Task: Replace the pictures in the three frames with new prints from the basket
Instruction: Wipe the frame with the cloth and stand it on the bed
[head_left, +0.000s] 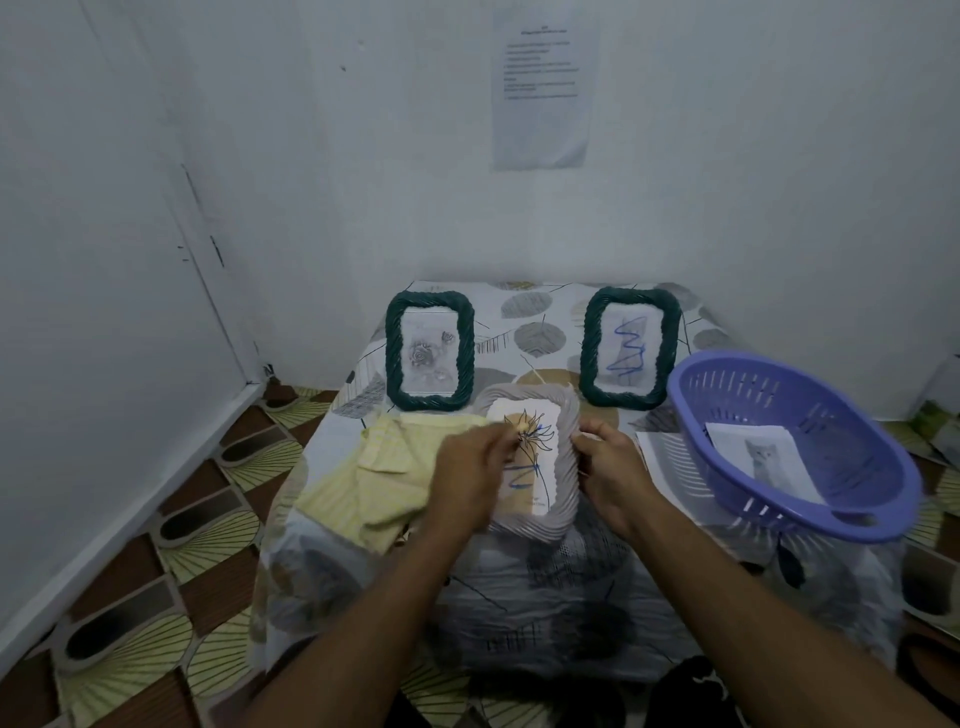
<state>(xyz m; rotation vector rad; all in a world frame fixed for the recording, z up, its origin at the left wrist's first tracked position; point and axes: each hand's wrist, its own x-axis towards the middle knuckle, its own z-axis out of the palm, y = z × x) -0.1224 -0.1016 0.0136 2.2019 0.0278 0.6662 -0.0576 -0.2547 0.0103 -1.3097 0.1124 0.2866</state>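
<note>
Frame (540, 530): pale, on worktop (545, 587), left of basket (769, 400); light, stiff, ridged rim
Right hand (608, 452): clamped on right rim
Left hand (472, 467): curled over left rim, grip unclear
Hold: by rims; print (535, 457) flimsy

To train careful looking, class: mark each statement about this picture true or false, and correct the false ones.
1. The left green frame shows roses. True.
2. The basket is red. False: it is purple.
3. The right hand grips the pale frame. True.
4. The basket is empty. False: a cat print lies in it.
5. The cloth lies right of the pale frame. False: it lies to its left.
</note>
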